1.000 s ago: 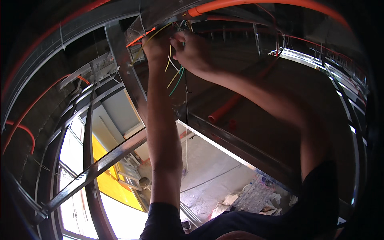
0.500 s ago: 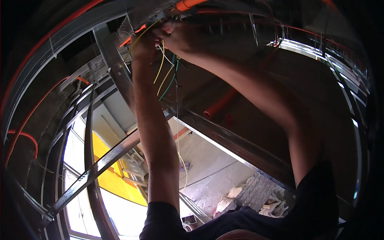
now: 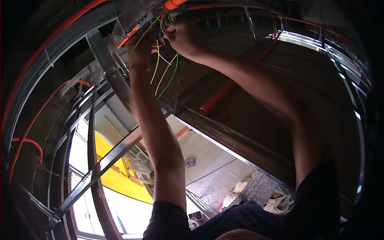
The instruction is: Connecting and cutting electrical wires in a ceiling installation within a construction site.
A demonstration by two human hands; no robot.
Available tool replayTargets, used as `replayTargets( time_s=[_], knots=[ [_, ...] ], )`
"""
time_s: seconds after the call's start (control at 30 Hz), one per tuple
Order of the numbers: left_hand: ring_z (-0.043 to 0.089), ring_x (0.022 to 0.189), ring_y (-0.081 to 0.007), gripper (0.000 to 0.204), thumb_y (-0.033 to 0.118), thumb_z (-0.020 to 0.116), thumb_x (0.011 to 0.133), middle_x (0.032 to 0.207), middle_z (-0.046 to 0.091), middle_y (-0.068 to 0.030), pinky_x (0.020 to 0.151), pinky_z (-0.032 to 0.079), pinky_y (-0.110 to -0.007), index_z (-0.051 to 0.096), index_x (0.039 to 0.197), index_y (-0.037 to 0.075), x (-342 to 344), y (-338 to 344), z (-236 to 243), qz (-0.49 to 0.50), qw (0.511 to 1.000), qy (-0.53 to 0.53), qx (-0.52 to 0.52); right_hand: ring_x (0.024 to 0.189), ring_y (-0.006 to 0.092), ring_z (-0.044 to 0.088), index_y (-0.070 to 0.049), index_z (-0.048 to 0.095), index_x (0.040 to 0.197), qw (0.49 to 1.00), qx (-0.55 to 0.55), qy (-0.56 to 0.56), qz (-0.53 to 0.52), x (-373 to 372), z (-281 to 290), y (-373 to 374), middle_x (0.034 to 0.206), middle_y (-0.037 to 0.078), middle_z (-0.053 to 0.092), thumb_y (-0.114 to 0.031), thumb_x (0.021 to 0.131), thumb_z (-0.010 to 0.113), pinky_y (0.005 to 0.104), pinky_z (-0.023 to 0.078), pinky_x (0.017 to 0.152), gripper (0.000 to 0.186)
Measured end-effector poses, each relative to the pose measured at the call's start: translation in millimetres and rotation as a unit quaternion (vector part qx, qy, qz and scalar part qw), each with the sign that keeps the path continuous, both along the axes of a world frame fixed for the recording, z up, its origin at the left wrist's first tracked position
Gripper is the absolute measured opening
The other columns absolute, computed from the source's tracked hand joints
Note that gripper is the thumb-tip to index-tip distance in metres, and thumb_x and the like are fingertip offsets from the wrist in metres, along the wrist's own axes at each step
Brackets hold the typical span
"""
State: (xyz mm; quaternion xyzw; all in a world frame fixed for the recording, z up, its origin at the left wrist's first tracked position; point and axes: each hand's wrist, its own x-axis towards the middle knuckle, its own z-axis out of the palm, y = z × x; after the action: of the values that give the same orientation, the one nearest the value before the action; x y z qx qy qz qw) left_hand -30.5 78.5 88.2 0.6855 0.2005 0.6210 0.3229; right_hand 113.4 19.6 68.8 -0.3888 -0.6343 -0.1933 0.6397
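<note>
Both my arms reach up to a ceiling of metal framing. My left hand is closed around a bundle of thin wires, yellow, white and green, that hang down from an opening near an orange conduit end. My right hand is right beside it, fingers pinched on the same wires close to where they come out. The fingertips are partly hidden by the wires and shadow.
Galvanised metal channels cross the ceiling. Orange corrugated conduits run along it, and a red one curves at the left. Bright windows and a yellow panel lie at lower left, rubble at lower centre.
The view has tilted so both hands sit higher in the picture. They have stayed together on the wires, and more of the hanging wire loops shows below them.
</note>
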Motion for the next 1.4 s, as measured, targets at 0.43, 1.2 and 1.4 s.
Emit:
replayTargets(
  time_s=[0.43,1.2,1.4],
  knots=[
    [0.065,0.076,-0.0197,0.019,0.005,0.058,0.086,0.089,0.066,-0.0123,0.066,0.051,-0.030,0.062,0.102,-0.005,-2.0,17.1,-22.1,-0.199,0.973,-0.098,-0.068,0.079,0.0179,0.068,0.005,0.062,0.094,0.972,-0.062,0.107,0.202,-29.9,-26.3,9.9,0.082,0.013,0.068,-0.007,0.086,0.060,0.0304,0.055,0.070,0.015],
    [0.058,0.097,-0.0206,0.028,0.018,0.047,0.098,0.104,0.059,-0.0106,0.084,0.047,-0.032,0.052,0.118,0.000,15.2,34.3,-36.2,-0.393,0.885,-0.190,-0.161,0.073,0.0290,0.066,-0.001,0.065,0.077,0.996,-0.030,0.039,0.079,-32.4,-19.7,0.3,0.074,0.018,0.065,-0.010,0.080,0.062,0.0366,0.051,0.066,0.010],
    [0.061,0.088,-0.0130,0.028,-0.002,0.054,0.085,0.100,0.065,-0.0095,0.077,0.049,-0.025,0.061,0.113,-0.004,29.7,37.4,-49.0,-0.156,0.968,-0.175,0.089,0.073,0.0287,0.067,-0.001,0.066,0.079,0.997,-0.058,0.039,0.045,-37.2,-21.2,-3.7,0.073,0.018,0.065,-0.012,0.079,0.063,0.0363,0.051,0.067,0.012]
  ],
)
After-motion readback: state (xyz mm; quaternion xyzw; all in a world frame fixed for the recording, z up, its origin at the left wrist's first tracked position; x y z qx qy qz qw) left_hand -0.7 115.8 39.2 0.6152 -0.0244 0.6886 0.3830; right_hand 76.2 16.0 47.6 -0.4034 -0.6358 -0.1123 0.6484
